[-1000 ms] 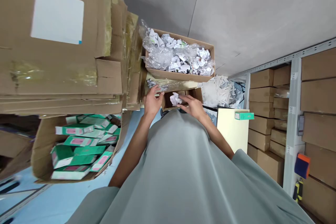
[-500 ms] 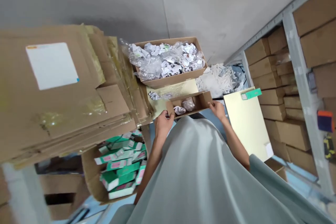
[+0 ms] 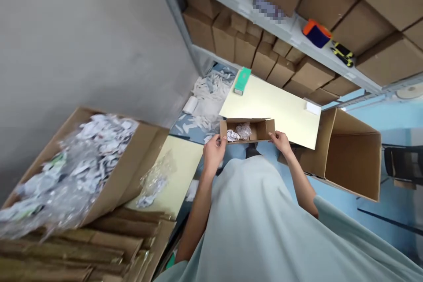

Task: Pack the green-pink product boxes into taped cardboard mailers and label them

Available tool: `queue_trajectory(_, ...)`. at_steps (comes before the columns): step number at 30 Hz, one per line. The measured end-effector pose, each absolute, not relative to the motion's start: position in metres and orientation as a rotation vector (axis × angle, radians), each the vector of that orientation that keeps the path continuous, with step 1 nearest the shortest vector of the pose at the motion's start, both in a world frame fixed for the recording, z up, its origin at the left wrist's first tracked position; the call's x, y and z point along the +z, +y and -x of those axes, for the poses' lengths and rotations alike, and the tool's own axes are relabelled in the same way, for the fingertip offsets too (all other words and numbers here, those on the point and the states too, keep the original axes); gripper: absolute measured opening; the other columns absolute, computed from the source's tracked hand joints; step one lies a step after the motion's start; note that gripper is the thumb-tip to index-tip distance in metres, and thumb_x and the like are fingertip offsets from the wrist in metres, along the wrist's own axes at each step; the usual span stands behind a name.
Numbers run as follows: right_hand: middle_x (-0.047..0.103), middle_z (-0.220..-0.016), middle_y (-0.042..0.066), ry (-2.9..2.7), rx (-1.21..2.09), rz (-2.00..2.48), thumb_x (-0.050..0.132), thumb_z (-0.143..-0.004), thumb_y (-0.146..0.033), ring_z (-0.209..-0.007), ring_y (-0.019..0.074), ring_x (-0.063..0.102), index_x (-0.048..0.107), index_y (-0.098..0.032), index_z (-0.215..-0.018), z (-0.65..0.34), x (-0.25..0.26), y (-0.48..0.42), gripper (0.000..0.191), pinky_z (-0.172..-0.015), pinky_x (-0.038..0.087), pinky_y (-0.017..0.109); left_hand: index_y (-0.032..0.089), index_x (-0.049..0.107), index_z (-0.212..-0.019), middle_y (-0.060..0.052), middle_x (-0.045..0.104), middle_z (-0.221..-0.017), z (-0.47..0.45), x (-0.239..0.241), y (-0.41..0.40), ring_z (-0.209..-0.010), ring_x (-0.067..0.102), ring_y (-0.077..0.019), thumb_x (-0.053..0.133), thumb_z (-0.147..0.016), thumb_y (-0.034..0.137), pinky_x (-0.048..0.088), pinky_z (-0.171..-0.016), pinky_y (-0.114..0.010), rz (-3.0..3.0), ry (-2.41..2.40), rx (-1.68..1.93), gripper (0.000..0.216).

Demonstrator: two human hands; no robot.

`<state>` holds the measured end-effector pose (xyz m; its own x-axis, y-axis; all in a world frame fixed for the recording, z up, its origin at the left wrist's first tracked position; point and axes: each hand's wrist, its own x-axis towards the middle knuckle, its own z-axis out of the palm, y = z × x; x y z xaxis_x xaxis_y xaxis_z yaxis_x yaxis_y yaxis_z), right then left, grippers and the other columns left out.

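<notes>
I hold a small open cardboard box [image 3: 261,128] between both hands, in front of my grey shirt. My left hand [image 3: 213,153] grips its left end and my right hand [image 3: 281,141] grips its right end. Inside lie crumpled white paper [image 3: 232,135] and a wad of clear plastic [image 3: 244,130]. The box hovers over the edge of a pale yellow board [image 3: 274,105].
A large carton of crumpled paper and plastic [image 3: 82,163] sits at left on flattened cardboard [image 3: 89,246]. An empty open carton [image 3: 346,154] lies at right. Shelves of brown boxes [image 3: 284,17] stand behind. A green packet [image 3: 242,80] rests on the board; white scraps [image 3: 211,92] litter the floor.
I have turned to the right carrying the small box in both hands. The stacked cardboard and green packets have left the view; the shelves and empty carton have come in.
</notes>
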<state>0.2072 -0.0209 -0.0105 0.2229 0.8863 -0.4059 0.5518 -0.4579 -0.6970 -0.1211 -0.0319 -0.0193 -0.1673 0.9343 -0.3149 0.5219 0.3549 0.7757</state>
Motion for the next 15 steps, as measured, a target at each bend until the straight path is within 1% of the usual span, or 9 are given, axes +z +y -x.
queue_trajectory(3, 0.072, -0.072, 0.004, -1.177, 1.109, 2.094, 0.066, -0.096, -0.074, -0.076, 0.0287, 0.082, 0.055, -0.027, -0.074, -0.25, -0.023, -0.008, 0.053, -0.064, 0.051, 0.03, 0.024, 0.078, -0.108, -0.008, 0.087, -0.096, 0.07, -0.017, 0.016, -0.095, 0.084, -0.0299, 0.063, -0.102, 0.05, 0.059, -0.086, -0.035, -1.339, 1.754, 0.627, 0.03)
queue_trajectory(6, 0.072, -0.07, 0.004, -1.191, 1.006, 2.132, 0.064, -0.1, -0.065, -0.072, 0.0256, 0.075, 0.053, -0.028, -0.073, -0.292, -0.035, 0.012, 0.048, -0.068, 0.052, 0.031, 0.025, 0.076, -0.103, -0.008, 0.087, -0.097, 0.018, -0.025, 0.061, -0.095, 0.083, -0.0292, 0.063, -0.099, 0.046, 0.06, -0.087, -0.035, -1.353, 1.717, 0.595, 0.026)
queue_trajectory(9, 0.067, -0.067, 0.002, -1.207, 0.895, 2.199, 0.063, -0.104, -0.059, -0.067, 0.023, 0.066, 0.047, -0.029, -0.071, -0.337, -0.042, 0.026, 0.047, -0.068, 0.048, 0.031, 0.024, 0.072, -0.098, -0.008, 0.085, -0.094, -0.029, -0.034, 0.097, -0.097, 0.082, -0.029, 0.064, -0.098, 0.045, 0.061, -0.088, -0.035, -1.386, 1.71, 0.572, 0.023)
queue_trajectory(12, 0.064, -0.066, 0.0, -1.107, 0.871, 2.262, 0.061, -0.106, -0.053, -0.065, 0.0212, 0.061, 0.045, -0.03, -0.072, -0.376, -0.044, 0.031, 0.045, -0.067, 0.044, 0.029, 0.024, 0.072, -0.099, -0.007, 0.084, -0.092, -0.066, -0.036, 0.118, -0.094, 0.081, -0.0276, 0.064, -0.1, 0.051, 0.062, -0.083, -0.033, -1.426, 1.599, 0.545, 0.028)
queue_trajectory(15, 0.056, -0.063, -0.002, -1.069, 0.858, 2.327, 0.06, -0.106, -0.042, -0.062, 0.0193, 0.053, 0.04, -0.03, -0.07, -0.393, -0.047, 0.035, 0.043, -0.065, 0.037, 0.029, 0.024, 0.072, -0.099, -0.006, 0.083, -0.093, -0.086, -0.038, 0.134, -0.093, 0.081, -0.027, 0.064, -0.101, 0.054, 0.064, -0.083, -0.033, -1.467, 1.539, 0.531, 0.031)
